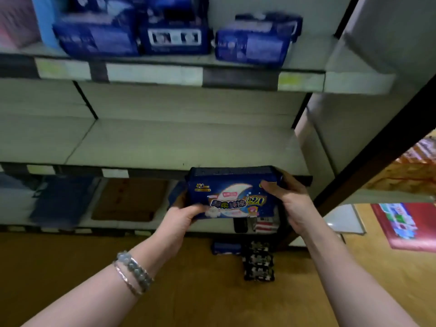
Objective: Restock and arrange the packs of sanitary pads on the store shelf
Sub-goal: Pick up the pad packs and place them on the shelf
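Observation:
A dark blue pack of sanitary pads [230,192] marked 420 is held upright in front of the middle shelf [165,147], at its front right edge. My left hand [182,217] grips its lower left corner, fingers behind it. My right hand [289,200] grips its right end, thumb on the front. The middle shelf board is bare. Several blue packs [250,43] stand on the upper shelf [306,64]. More packs [258,261] lie stacked on the wooden floor below.
A brown carton [129,200] and dark blue goods [61,199] sit on the bottom shelf. The shelf's dark upright post [377,147] runs diagonally on the right. A red box [405,225] lies on the floor beyond it.

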{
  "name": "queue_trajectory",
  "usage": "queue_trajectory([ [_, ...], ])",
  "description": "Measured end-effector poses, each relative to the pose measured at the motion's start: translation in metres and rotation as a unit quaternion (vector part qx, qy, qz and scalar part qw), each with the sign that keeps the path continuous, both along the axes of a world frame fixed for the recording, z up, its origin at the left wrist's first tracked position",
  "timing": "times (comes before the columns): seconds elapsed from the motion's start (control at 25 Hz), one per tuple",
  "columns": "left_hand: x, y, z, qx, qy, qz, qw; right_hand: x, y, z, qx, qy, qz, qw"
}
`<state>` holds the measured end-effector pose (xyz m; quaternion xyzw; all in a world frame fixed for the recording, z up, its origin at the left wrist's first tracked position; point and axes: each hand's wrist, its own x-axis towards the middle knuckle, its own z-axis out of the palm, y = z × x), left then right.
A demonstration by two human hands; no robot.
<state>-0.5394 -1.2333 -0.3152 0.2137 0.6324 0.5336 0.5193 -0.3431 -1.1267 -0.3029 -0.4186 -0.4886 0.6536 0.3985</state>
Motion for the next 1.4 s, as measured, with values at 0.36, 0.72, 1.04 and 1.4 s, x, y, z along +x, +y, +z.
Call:
queue_trajectory([
  [0.36,0.030,0.037,-0.266,-0.135,0.111,-0.043,0.984,0.031,0.024,-0.251,-0.002,-0.117,0.070,0.991],
  [0.72,0.025,0.035,-0.500,-0.246,0.113,-0.123,0.955,0.029,0.030,-0.512,-0.012,-0.298,0.138,0.944],
  [1.04,0.026,0.029,-0.628,-0.241,0.155,-0.186,0.940,0.032,0.030,-0.618,0.104,-0.461,0.285,0.834],
  [1.4,0.047,0.032,-0.699,-0.289,0.195,-0.231,0.908,0.039,0.021,-0.675,0.146,-0.566,0.339,0.737],
])
